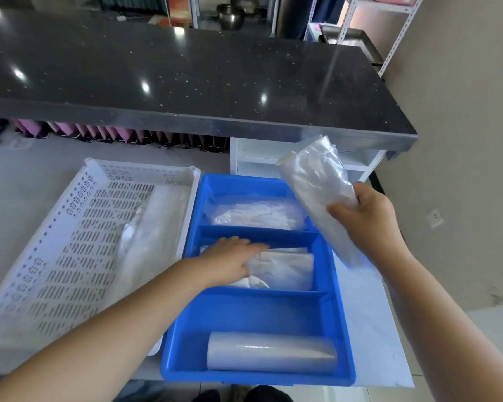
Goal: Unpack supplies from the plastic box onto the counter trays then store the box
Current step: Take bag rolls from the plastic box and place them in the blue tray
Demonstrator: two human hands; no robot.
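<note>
The right hand grips a bag pack, and the flat left hand presses bags under it.

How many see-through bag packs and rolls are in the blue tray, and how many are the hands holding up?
Clear plastic bag packs lying in the blue divided plastic tray: 2, the far-compartment pack and the middle-compartment pack
Clear plastic rolls in it: 1, the near-compartment roll
Clear bag packs held up: 1, the held pack in the right hand
Total: 4
</note>
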